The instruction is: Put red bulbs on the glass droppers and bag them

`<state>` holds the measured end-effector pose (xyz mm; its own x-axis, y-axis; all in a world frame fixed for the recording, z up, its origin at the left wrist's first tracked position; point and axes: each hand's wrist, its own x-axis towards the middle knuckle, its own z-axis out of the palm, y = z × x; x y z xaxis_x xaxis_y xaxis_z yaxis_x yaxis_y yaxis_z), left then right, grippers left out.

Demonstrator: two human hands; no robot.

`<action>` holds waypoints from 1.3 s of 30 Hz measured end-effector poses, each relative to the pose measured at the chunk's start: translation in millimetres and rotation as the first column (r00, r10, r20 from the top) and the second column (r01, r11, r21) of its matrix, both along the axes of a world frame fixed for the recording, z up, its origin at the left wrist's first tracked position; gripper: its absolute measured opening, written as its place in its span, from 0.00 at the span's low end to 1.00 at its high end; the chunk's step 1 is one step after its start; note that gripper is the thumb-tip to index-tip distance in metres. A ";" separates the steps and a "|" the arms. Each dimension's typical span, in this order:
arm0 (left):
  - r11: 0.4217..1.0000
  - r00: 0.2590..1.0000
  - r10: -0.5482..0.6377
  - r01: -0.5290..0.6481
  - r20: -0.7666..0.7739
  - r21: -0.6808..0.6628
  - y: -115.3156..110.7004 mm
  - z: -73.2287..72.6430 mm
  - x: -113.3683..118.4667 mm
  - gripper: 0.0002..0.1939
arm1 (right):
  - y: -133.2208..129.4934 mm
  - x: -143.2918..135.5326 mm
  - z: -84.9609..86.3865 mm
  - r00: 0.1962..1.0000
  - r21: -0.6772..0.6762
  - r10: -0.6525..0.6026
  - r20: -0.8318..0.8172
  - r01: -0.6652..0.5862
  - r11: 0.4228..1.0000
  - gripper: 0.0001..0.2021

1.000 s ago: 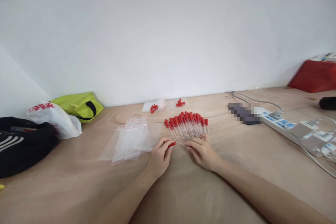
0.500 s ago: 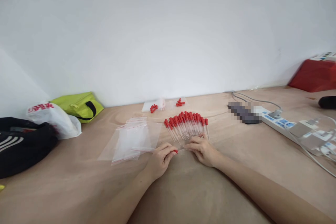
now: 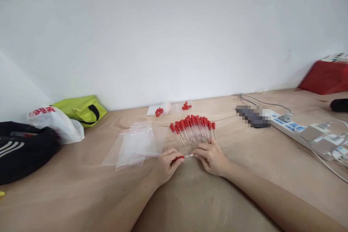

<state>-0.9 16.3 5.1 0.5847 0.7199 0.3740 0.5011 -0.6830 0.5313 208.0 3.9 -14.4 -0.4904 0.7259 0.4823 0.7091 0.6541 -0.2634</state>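
Red bulb partly hidden, the hands pinch one clear dropper closed-fingered.

No word, brand name or number can be read for certain: the white bag carries bold red characters near its top left, but they are tilted and distorted by the creased plastic, too unclear to make out. The black bag bears slanting, parallel white stripes as a sign on its side, running to the left edge of the view. Small dark and coloured print shows on the pale item atop the red bag, too small to read.
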 end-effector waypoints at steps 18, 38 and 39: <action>0.996 0.998 -0.055 0.057 -0.035 0.064 0.1 -6.5 1.8 0.11 | -4.5 -18.5 4.6 0.996 -0.251 -0.011 -0.091 -0.012 0.968 0.12; 0.825 0.836 0.515 -0.425 -0.188 0.372 17.6 -17.0 -16.6 0.26 | 47.6 -50.3 21.9 0.868 -0.266 -0.485 -0.104 0.445 0.855 0.11; 0.822 0.827 0.526 -0.434 -0.201 0.368 16.8 -16.9 -15.9 0.27 | 52.1 -57.4 21.9 0.851 -0.261 -0.518 -0.090 0.481 0.837 0.11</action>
